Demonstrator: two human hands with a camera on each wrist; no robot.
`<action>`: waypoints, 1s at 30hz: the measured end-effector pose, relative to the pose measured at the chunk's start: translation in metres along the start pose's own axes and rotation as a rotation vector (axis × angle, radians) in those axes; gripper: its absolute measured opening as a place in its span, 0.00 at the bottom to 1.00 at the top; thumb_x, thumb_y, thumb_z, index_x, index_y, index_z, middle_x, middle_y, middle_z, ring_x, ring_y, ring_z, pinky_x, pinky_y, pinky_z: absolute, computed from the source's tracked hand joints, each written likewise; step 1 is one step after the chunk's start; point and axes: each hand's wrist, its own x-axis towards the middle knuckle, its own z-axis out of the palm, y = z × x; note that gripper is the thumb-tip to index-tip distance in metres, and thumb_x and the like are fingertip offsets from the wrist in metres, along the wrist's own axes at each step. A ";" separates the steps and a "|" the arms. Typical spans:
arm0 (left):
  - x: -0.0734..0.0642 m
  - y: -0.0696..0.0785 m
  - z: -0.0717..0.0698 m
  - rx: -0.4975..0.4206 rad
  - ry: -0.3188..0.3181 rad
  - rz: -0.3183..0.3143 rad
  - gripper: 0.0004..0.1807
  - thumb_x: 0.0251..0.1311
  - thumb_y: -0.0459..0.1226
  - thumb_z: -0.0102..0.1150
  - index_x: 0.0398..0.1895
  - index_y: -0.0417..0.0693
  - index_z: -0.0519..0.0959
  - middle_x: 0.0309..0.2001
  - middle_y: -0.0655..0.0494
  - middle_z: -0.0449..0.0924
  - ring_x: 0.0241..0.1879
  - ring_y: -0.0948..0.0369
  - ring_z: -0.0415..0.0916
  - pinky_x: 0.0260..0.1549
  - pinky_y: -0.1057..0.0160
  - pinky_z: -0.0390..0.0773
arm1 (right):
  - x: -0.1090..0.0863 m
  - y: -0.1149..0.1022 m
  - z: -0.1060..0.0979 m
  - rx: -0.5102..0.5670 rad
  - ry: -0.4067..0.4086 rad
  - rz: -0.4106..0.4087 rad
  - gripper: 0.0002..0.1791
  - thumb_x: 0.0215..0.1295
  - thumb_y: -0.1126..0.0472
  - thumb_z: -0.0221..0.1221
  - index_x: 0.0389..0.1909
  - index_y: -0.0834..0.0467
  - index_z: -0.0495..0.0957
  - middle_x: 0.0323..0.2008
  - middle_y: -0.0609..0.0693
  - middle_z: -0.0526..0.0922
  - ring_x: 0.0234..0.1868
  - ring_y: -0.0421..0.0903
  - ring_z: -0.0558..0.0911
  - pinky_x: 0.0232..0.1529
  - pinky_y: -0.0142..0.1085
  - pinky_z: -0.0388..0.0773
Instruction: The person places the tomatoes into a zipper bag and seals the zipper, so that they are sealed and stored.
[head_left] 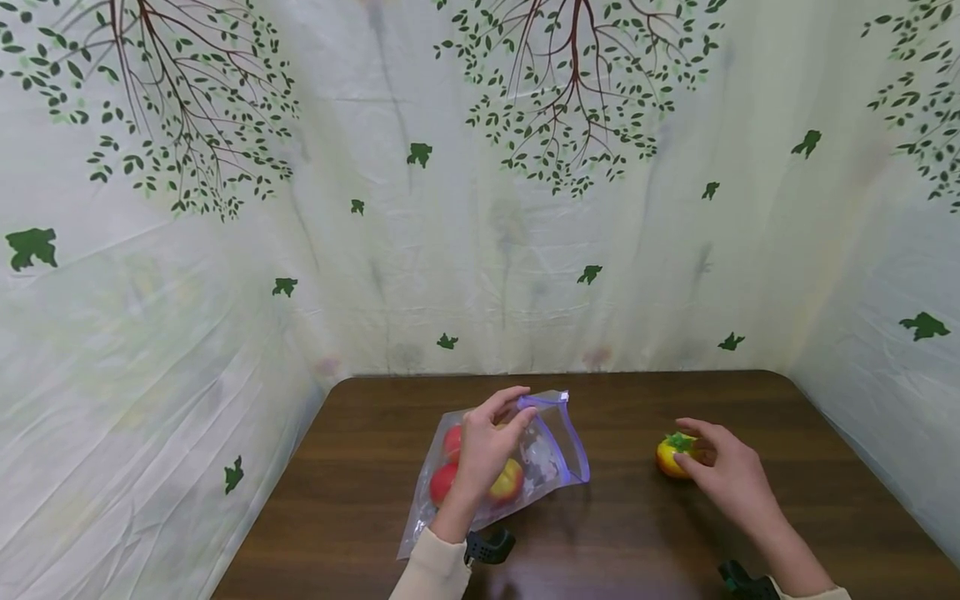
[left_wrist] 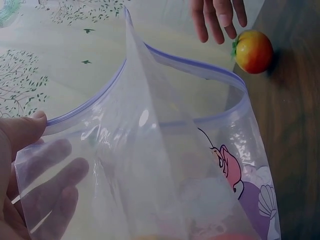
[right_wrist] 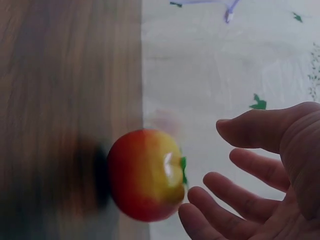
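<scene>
A clear zip bag (head_left: 551, 471) with a purple zip edge lies tilted on the table, its mouth spread and facing right. My left hand (head_left: 487, 442) pinches the bag's rim between thumb and fingers; the other fingers show through the plastic (left_wrist: 55, 185). Inside the bag are red fruits (head_left: 442, 483) and a yellow-red one (head_left: 507, 481), partly hidden by that hand. A yellow-red toy fruit (head_left: 667, 457) with a green leafy top, like a persimmon, sits on the right. Around its near side my right hand (head_left: 723, 471) spreads its fingers, apart from it in the right wrist view (right_wrist: 260, 185).
The brown wooden table (head_left: 600, 542) ends at a back edge against a white curtain (head_left: 510, 250) printed with trees and green leaves. More of this cloth hangs at both sides. A dark band is on each wrist.
</scene>
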 end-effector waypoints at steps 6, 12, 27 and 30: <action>0.001 -0.002 0.000 0.007 0.003 0.007 0.16 0.62 0.44 0.70 0.52 0.61 0.84 0.47 0.63 0.86 0.47 0.63 0.84 0.47 0.57 0.83 | -0.001 0.010 0.002 -0.045 0.038 -0.025 0.28 0.60 0.58 0.72 0.62 0.55 0.77 0.54 0.60 0.79 0.49 0.59 0.83 0.44 0.56 0.82; 0.001 -0.003 0.000 0.006 -0.002 -0.006 0.16 0.62 0.45 0.70 0.53 0.61 0.84 0.47 0.63 0.86 0.46 0.63 0.84 0.46 0.59 0.83 | 0.000 0.021 0.005 -0.111 0.053 -0.026 0.30 0.59 0.52 0.73 0.62 0.55 0.77 0.55 0.60 0.77 0.53 0.62 0.78 0.46 0.61 0.77; 0.001 -0.001 0.000 0.018 -0.012 -0.017 0.15 0.62 0.45 0.70 0.53 0.62 0.85 0.47 0.63 0.86 0.48 0.63 0.84 0.46 0.63 0.82 | 0.002 0.031 0.011 -0.110 -0.042 -0.009 0.38 0.59 0.44 0.71 0.67 0.56 0.72 0.61 0.65 0.72 0.58 0.67 0.73 0.51 0.67 0.71; 0.001 -0.002 0.000 0.019 -0.011 -0.014 0.15 0.62 0.46 0.70 0.53 0.62 0.85 0.47 0.64 0.86 0.48 0.63 0.84 0.46 0.63 0.82 | 0.001 0.032 0.013 -0.118 -0.070 -0.004 0.39 0.60 0.44 0.71 0.68 0.57 0.71 0.63 0.66 0.70 0.60 0.69 0.72 0.53 0.69 0.69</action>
